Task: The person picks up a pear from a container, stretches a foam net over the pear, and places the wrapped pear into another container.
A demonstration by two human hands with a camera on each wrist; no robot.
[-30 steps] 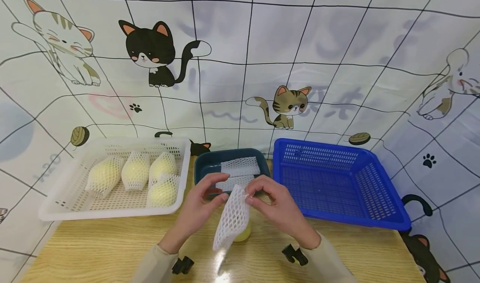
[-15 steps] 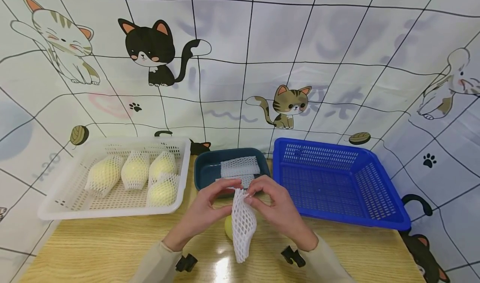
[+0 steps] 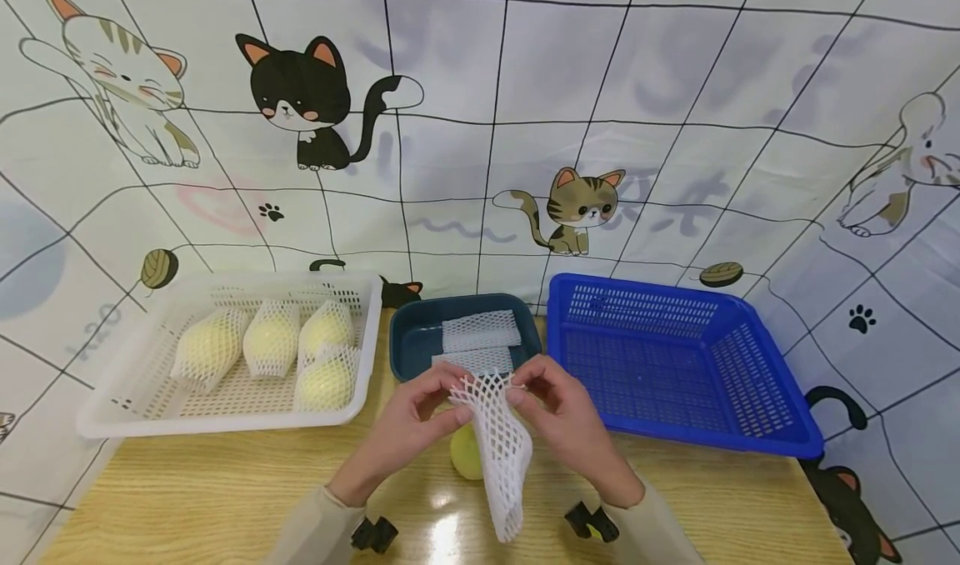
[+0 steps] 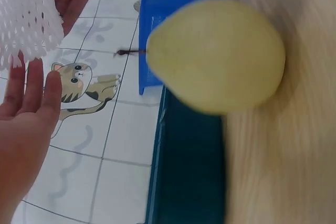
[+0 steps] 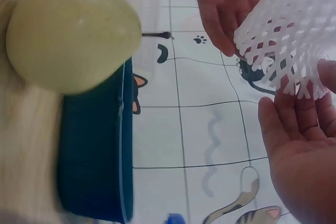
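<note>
A white foam net sleeve (image 3: 502, 448) hangs between the two hands, its top edge spread wide. The left hand (image 3: 420, 415) pinches the left side of that edge, while the right hand (image 3: 566, 411) pinches the right side. Behind the sleeve a yellow-green pear (image 3: 465, 452) stands upright on the wooden table, partly covered in the head view. Both wrist views show the whole pear (image 4: 220, 56) with its dark stem. In the right wrist view the net's open mouth (image 5: 283, 51) lies at the fingers of both hands.
A white basket (image 3: 225, 427) at left holds several pears in foam nets. Behind the hands, a dark teal tray (image 3: 412, 332) contains flat foam nets (image 3: 480, 332). A blue basket (image 3: 637, 373) stands at right. Cat-patterned cloth (image 3: 450, 165) backs the table.
The left hand has come to the net's upper edge and taken hold of it. The net has swung rightward, its mouth now stretched wider, and more of the pear shows at its left.
</note>
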